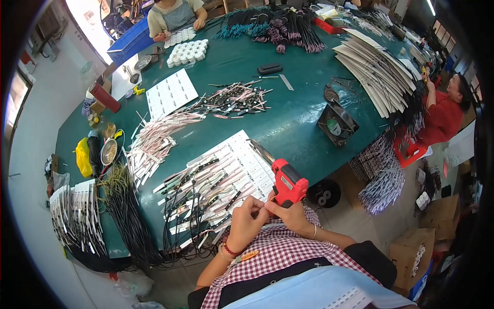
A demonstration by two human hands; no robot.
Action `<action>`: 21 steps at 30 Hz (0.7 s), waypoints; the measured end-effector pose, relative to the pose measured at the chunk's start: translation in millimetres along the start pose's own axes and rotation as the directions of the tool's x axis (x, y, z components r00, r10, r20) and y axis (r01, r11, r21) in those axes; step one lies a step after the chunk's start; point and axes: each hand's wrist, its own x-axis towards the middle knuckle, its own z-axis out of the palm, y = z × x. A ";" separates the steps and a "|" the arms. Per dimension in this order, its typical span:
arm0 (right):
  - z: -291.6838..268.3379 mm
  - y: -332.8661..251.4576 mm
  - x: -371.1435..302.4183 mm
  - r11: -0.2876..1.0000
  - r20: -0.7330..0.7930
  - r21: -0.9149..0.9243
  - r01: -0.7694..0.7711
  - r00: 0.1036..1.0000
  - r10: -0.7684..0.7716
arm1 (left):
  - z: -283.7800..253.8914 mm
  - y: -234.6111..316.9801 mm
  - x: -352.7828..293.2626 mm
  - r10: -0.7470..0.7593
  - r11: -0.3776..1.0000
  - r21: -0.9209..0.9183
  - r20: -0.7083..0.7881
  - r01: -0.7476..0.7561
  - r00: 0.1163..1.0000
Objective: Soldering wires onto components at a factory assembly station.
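My left hand (246, 224) and my right hand (294, 217) meet at the table's front edge, fingertips pinched together. Whatever lies between the fingertips is too small and too covered to name. Just beyond my right hand is a red and black pistol-shaped tool (289, 181), its slim barrel pointing away to the left over white printed sheets (253, 164). Whether that hand touches the tool is unclear. Left of my hands, narrow light strips with black pieces and dark cables (203, 193) lie spread over the sheets.
Pink-and-white strips (157, 136) and black-tipped ones (234, 99) are heaped farther back on the green table (293, 121). A black fan (337, 123) stands at right. Black cable bundles (128, 216) hang over the near left edge. Co-workers sit at the far side (175, 20) and right (442, 116).
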 end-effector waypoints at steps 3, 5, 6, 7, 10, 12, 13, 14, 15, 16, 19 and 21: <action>3.9 -5.4 -1.5 1.000 -0.023 -0.005 0.022 0.999 -0.023 | 2.6 -2.3 -1.0 0.007 0.996 -0.086 -0.053 -0.012 0.999; 5.3 -6.6 -2.3 0.998 -0.054 -0.020 0.054 0.997 -0.055 | 4.0 -4.5 -1.2 0.025 0.993 -0.114 -0.048 -0.030 0.999; 5.0 -5.2 -2.6 0.998 -0.040 -0.017 0.063 0.997 -0.063 | 4.2 -5.7 -0.9 0.043 0.989 -0.141 -0.045 -0.049 0.998; 3.9 -4.8 -3.7 0.997 -0.023 -0.016 0.070 0.997 -0.070 | 4.0 -6.4 -1.3 0.041 0.989 -0.143 -0.045 -0.047 0.998; 5.7 -3.7 -6.0 0.990 -0.055 -0.080 0.120 0.991 -0.124 | 3.3 -6.9 -1.9 -0.085 0.980 -0.183 -0.025 0.080 0.996; 9.8 -7.8 -6.7 0.995 -0.090 0.001 0.098 0.991 -0.097 | 5.6 -6.0 -1.8 -0.139 0.942 -0.311 -0.024 0.125 0.990; 9.9 -10.7 -6.7 0.993 -0.124 0.082 0.079 0.990 -0.069 | 5.6 -9.3 -2.7 -0.105 0.963 -0.251 -0.007 0.100 0.994; 8.2 -12.9 -6.1 0.994 -0.125 0.080 0.074 0.990 -0.064 | 7.1 -9.6 -3.4 -0.109 0.962 -0.254 -0.006 0.104 0.994; 6.0 -15.4 -5.1 0.992 -0.104 0.086 0.090 0.991 -0.080 | 9.0 -8.4 -3.4 -0.090 0.974 -0.208 -0.021 0.084 0.996; 5.1 -16.3 -5.2 0.990 -0.088 0.095 0.102 0.992 -0.094 | 9.5 -6.8 -3.7 -0.074 0.985 -0.160 -0.032 0.068 0.997; 0.3 -7.9 -4.4 0.997 -0.067 -0.015 0.080 0.995 -0.081 | 1.6 7.8 -2.5 0.026 0.999 0.043 -0.045 -0.024 0.999; -3.0 -1.4 -4.4 0.995 -0.067 -0.039 0.093 0.993 -0.096 | -19.1 28.3 0.0 0.289 0.908 0.348 -0.123 -0.231 0.950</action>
